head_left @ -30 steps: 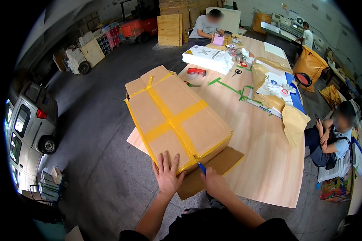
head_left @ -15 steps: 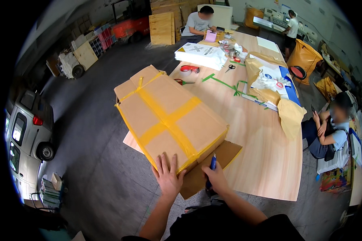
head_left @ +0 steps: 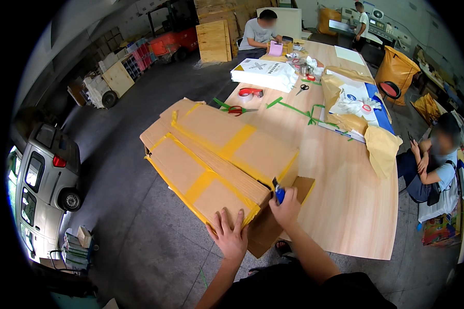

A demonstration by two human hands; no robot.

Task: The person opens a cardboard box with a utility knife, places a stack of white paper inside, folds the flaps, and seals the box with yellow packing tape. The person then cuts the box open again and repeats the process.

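A large cardboard box (head_left: 191,159) with yellow tape (head_left: 237,141) across its top lies at the table's left edge, partly overhanging it. Its top seam is parted lengthwise, and one top flap stands slightly higher than the other. Spread fingers of my left hand (head_left: 230,238) rest on the box's near left corner. My right hand (head_left: 286,210) is closed around a blue box cutter (head_left: 279,191), its blade tip pointing up beside the near end of the seam. Below that hand, a brown cardboard flap (head_left: 268,229) hangs out from the box's near end.
On the table (head_left: 340,206) lie red-handled scissors (head_left: 236,110), a red tape dispenser (head_left: 251,93), black scissors (head_left: 302,88), green tape strips (head_left: 294,108), a white stack (head_left: 265,73) and brown wrapping paper (head_left: 382,149). One person sits at the far end, another at right; a third stands behind.
The taped seam along the box top has come apart, and its flaps now sit at different heights. My right hand with the box cutter has moved up to the seam's near end.
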